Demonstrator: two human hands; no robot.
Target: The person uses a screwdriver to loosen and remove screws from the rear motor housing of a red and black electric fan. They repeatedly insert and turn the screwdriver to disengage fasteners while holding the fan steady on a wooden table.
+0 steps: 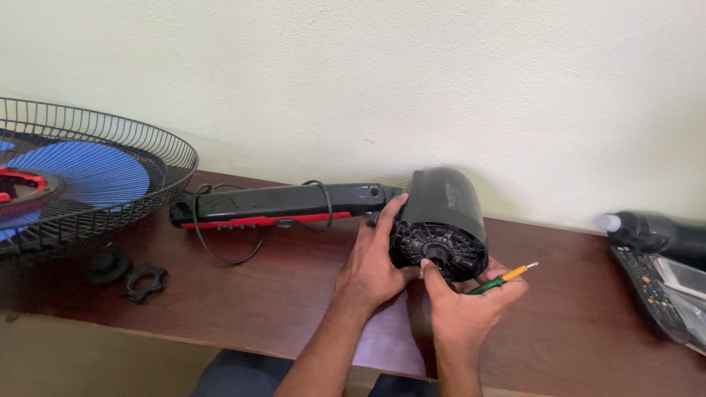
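The left hand point(371, 268) wraps its grip around the left side of the black fan motor housing point(445, 220), thumb toward the front face and fingers curled up over the edge where the housing meets the stand arm point(283, 204). The right hand point(467, 298) has its grip closed on a green screwdriver point(500, 279) with a yellow end, which lies across the palm and points right; its thumb reaches up to touch the shaft hub in the middle of the housing's face.

The housing lies on its side on the dark red-brown counter point(581, 323), near the wall, its round ribbed front turned toward the camera. It is glossy black and rounded at the back. The stand arm, black with a red strip, runs left from it, with a black cord point(220, 250) looped over and beside it.

At the left edge, a wire fan guard point(147, 158) holds a blue blade point(95, 173). Two black plastic nuts point(129, 273) lie in front of it.
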